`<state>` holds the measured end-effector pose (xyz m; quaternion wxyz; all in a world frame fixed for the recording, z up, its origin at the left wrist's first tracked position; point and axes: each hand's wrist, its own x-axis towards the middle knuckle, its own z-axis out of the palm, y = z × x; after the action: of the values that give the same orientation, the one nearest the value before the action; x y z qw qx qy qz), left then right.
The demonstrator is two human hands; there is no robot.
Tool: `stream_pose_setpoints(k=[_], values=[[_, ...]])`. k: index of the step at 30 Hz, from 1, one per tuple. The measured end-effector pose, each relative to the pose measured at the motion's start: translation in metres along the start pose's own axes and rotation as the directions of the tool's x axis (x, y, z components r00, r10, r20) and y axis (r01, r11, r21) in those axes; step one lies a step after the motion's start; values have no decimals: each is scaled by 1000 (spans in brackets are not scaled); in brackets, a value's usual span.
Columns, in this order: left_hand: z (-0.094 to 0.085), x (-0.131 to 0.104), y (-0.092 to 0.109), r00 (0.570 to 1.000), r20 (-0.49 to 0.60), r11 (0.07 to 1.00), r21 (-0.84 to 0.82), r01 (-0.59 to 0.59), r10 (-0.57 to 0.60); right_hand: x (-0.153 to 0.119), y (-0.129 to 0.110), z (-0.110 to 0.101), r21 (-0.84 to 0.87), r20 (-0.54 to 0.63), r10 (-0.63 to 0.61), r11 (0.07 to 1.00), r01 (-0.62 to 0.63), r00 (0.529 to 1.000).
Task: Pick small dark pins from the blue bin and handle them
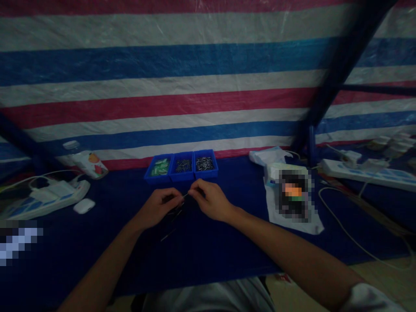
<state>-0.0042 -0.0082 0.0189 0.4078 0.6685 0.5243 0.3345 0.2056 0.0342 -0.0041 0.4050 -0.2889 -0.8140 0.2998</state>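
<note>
Thin metal pin (pixel 185 196) between fingertips (pixel 191 193)

Dim light is leaving the blue table cover (pixel 208 255) nearly black toward six o'clock. The striped tarpaulin (pixel 162 78) at twelve o'clock is catching the most light, with faint glare. Edges are bending and softening; pixelated patches are sitting at three and eight o'clock.

Makeshift tarp-walled parts-assembly bench (pixel 227 251)

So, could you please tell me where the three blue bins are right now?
In the head view, the three blue bins sit side by side at the table's far edge, just beyond both hands.
</note>
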Motion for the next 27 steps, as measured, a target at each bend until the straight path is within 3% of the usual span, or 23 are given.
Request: stream_pose_setpoints(k=[13, 27], values=[[-1, 0, -5, 1000, 4, 1000, 20, -22, 22, 2, -2, 2, 12, -24, 94, 996, -94, 995], [-4, 0, -7, 996, 13, 988, 128, -91, 90, 1, 1, 3, 36, 29, 84, 996, -85, 996]])
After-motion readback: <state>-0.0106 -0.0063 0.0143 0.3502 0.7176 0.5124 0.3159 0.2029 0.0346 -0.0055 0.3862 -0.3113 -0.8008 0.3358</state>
